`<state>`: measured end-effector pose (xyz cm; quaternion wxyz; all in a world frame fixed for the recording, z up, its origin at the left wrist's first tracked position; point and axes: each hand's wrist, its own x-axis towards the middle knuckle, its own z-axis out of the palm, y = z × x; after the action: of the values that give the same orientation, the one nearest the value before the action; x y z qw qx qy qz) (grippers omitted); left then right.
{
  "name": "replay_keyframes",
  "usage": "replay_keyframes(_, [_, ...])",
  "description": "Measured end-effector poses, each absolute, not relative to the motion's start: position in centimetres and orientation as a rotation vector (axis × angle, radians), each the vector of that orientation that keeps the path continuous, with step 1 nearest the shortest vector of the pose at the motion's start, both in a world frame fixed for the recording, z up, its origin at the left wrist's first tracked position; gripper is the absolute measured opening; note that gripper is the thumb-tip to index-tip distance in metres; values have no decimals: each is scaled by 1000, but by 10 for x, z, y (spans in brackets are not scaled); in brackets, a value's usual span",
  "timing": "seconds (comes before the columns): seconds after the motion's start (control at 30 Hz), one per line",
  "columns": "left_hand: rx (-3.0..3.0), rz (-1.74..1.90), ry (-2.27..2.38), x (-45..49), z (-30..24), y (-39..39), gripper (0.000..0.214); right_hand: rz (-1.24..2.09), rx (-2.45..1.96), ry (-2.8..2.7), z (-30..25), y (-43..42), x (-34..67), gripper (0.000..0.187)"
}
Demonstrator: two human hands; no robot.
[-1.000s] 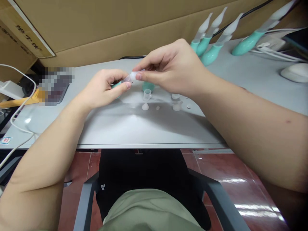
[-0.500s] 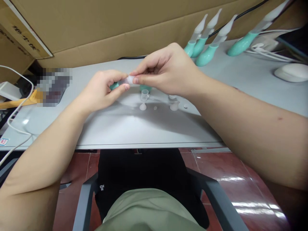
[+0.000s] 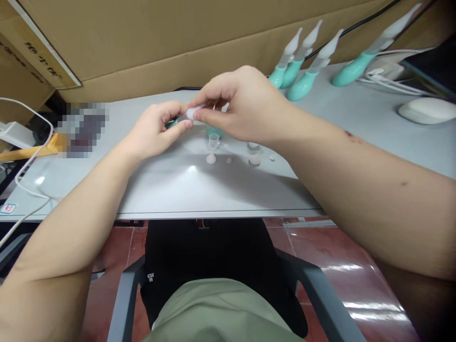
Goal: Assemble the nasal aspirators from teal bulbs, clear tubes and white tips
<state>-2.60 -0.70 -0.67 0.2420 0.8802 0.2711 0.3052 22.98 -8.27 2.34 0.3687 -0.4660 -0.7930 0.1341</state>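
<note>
My left hand point(image 3: 155, 130) is closed around a small teal piece point(image 3: 172, 124) that shows between its fingers. My right hand point(image 3: 238, 107) pinches a small translucent white cap point(image 3: 192, 113) against the end of that teal piece. Both hands meet just above the grey table point(image 3: 178, 185). Below them on the table stand a clear funnel-shaped part point(image 3: 213, 145), another clear cup-like part point(image 3: 254, 154) and a few tiny clear bits. A teal part point(image 3: 214, 131) lies partly hidden under my right hand.
Several finished teal droppers with white tips point(image 3: 302, 66) lie at the back right by a cardboard wall point(image 3: 160, 42). A white mouse point(image 3: 425, 110) and cables sit at the far right. White cables point(image 3: 24, 156) and a charger lie at the left edge.
Both hands stay joined on the same pieces; my right hand's fingers have shifted slightly on the white cap. The view has drifted a little.
</note>
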Motion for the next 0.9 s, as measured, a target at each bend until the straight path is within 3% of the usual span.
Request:
replay_keyframes(0.13, [2273,921,763,-33,-17,14,52,68,-1186,-2173,48,-95,242,43])
replay_keyframes(0.23, [2263,945,861,-40,-21,27,61,-5,-1127,-2200,57,-99,259,15])
replay_keyframes(0.4, [2225,1014,938,-41,-20,30,41,259,-992,-2476,32,-97,279,26])
replay_keyframes(0.57, [2143,973,1001,-43,-12,25,35,207,-848,-2593,4,-99,286,20])
replay_keyframes(0.7, [2150,932,1079,-49,-13,27,31,194,-958,-2627,1,-103,287,27])
replay_keyframes(0.77, [2163,926,1081,-53,-21,34,45,177,-1030,-2649,2,-104,287,28])
replay_keyframes(0.9, [2202,1112,953,-57,-43,58,97,194,-1062,-2686,-1,-104,285,32])
